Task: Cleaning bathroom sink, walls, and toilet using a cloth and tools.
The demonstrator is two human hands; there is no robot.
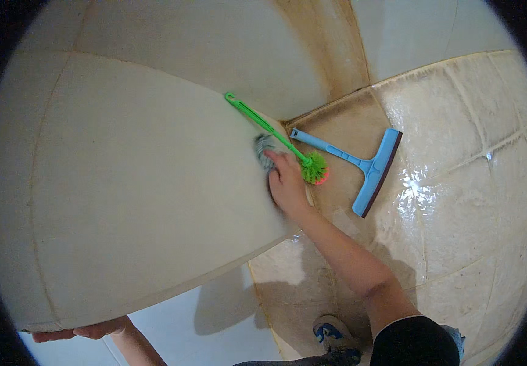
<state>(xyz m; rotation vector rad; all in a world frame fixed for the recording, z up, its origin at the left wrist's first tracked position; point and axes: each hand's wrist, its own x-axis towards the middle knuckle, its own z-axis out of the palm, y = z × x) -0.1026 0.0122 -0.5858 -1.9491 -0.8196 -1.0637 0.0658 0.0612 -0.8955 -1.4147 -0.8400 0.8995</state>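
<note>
Scrubber [263,150], grey & blurred, approx. ctr of frame vs. the pale wall [141,171], sits at the fingertips of R hand [287,185], just up-left of the knuckles. Those fingers are bent & partly closed on it; far side hidden. L hand [96,329], lower L, has fingers along the wall's bottom edge; can't tell how tight or how far open. Green brush [271,129] runs just R of scrubber, bristles beside R hand. Blue squeegee [376,172], R of ctr, on wet tiled floor [458,244].
</note>
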